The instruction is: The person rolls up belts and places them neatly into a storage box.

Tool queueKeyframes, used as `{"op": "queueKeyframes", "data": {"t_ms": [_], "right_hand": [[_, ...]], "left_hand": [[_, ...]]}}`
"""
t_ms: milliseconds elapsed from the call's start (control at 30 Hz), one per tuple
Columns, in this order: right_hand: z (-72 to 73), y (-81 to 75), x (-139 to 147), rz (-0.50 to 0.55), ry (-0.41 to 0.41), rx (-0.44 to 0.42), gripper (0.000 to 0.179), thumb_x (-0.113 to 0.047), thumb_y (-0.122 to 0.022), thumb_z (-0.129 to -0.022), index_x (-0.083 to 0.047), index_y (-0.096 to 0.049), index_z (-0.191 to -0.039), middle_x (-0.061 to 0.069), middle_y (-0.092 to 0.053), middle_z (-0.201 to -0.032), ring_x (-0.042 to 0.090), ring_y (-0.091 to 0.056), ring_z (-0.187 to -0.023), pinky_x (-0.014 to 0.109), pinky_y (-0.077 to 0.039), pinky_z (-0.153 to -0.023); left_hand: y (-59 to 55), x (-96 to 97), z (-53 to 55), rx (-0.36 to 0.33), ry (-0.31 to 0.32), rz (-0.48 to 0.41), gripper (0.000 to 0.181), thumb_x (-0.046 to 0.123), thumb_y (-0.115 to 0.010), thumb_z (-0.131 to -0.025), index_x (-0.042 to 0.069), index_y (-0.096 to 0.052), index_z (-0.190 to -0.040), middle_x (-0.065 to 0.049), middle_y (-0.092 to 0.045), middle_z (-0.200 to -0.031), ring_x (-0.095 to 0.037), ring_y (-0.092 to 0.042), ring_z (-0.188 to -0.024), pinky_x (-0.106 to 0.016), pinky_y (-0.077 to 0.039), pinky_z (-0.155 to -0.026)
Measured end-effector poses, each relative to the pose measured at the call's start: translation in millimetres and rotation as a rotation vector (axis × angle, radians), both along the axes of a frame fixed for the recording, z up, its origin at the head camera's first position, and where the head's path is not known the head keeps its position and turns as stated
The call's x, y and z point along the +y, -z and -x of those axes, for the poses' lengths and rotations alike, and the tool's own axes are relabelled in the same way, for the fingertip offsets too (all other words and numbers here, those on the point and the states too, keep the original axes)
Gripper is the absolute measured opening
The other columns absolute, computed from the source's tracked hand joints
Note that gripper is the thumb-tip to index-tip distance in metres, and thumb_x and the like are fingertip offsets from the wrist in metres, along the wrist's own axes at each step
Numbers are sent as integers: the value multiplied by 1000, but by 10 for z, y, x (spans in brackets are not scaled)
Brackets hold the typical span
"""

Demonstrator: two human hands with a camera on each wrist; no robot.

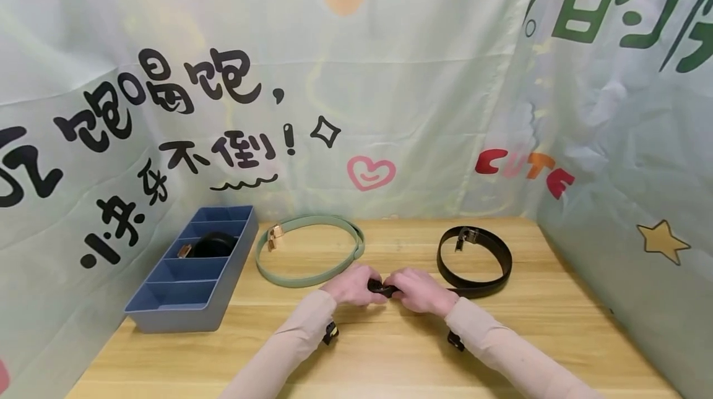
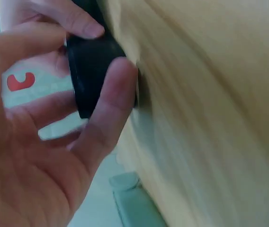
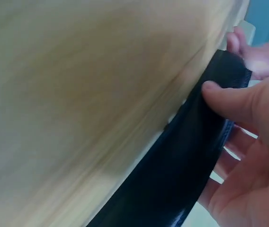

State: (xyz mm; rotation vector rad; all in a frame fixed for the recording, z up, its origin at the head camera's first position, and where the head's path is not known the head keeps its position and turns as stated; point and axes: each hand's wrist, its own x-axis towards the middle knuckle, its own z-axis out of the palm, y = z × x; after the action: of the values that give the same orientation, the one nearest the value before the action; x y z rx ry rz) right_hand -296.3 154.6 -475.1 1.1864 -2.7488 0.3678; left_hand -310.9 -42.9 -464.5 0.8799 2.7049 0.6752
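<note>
A black belt [image 1: 503, 258] with a metal buckle stands on edge in a loop at the right of the table, and its strap runs left to both hands. My left hand [image 1: 354, 284] holds the strap's end between thumb and fingers; in the left wrist view the black strap [image 2: 94, 71] looks bent over there. Close beside it, my right hand [image 1: 420, 291] pinches the same strap [image 3: 172, 146], thumb on one face and fingers behind. Behind my left hand lies a green belt [image 1: 303, 282] in a wide loop with a gold-coloured buckle.
On the left stands a blue-grey divided box [image 1: 223, 300]. One of its compartments holds a rolled black belt [image 1: 214, 244] with a gold-coloured buckle. Printed cloth [image 1: 423, 108] hangs behind and at both sides of the wooden table [image 1: 384, 356].
</note>
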Motion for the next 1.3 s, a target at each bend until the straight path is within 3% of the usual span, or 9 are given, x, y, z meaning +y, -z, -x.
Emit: {"op": "queueKeyframes", "data": {"t_ms": [133,267,433,600,733,967,1100,1300], "right_hand": [[20,-9,-46,13,-25,-14,19,4,-69,-80,-13,-68,-89,-2,-69,-85,10,-58,-72,26,-46,-63],[48,-9,-98,7,-25,-34,15,-1,-72,-82,-14,-64,-81,-3,-65,-79,7,-50,-67,23,-40,-61],[57,7,-125,10,-81,-17,13,-5,-71,-84,-16,-65,-82,-3,-63,-79,6,-49,-68,24,-42,-63],[79,42,-119,28,-123,-36,14,-4,-69,-86,-17,-67,-88,-3,-64,-85,8,-55,-73,25,-45,-67],[107,38,-107,38,-145,-44,15,-1,-70,-85,-16,-68,-88,-2,-66,-86,11,-60,-76,25,-48,-69],[130,-20,-85,99,-114,-98,8,-7,-75,-84,-14,-72,-81,-3,-71,-79,10,-64,-70,21,-48,-65],[113,-14,-53,152,-83,-104,12,-11,-78,-82,-14,-71,-91,-2,-72,-85,10,-66,-76,22,-50,-67],[101,1,-46,128,-178,-57,22,-8,-73,-86,-18,-69,-105,-5,-72,-99,8,-68,-92,26,-54,-78]], "left_hand": [[6,15,13,85,8,12,15,24,-82,-80,14,-70,-82,10,-60,-62,-1,-55,-52,-17,-44,-59],[0,39,10,147,-30,13,17,23,-84,-77,15,-70,-79,9,-61,-63,-2,-54,-53,-17,-43,-58],[36,67,4,235,-87,21,26,25,-87,-72,14,-65,-80,7,-60,-71,-7,-49,-64,-21,-41,-59],[87,51,-7,280,-80,10,23,25,-87,-73,15,-67,-80,6,-64,-74,-7,-52,-65,-21,-41,-59],[105,43,-15,320,-66,12,23,23,-85,-75,14,-70,-89,4,-69,-79,-7,-56,-68,-22,-43,-61],[71,81,-40,340,-18,24,49,17,-84,-74,9,-58,-114,2,-67,-82,-12,-59,-73,-24,-45,-65],[57,71,-51,350,3,13,56,14,-85,-73,7,-50,-117,-1,-68,-85,-15,-62,-76,-26,-47,-66],[66,24,-22,288,22,-4,62,14,-86,-73,4,-49,-122,-1,-69,-90,-16,-64,-85,-27,-50,-77]]}}
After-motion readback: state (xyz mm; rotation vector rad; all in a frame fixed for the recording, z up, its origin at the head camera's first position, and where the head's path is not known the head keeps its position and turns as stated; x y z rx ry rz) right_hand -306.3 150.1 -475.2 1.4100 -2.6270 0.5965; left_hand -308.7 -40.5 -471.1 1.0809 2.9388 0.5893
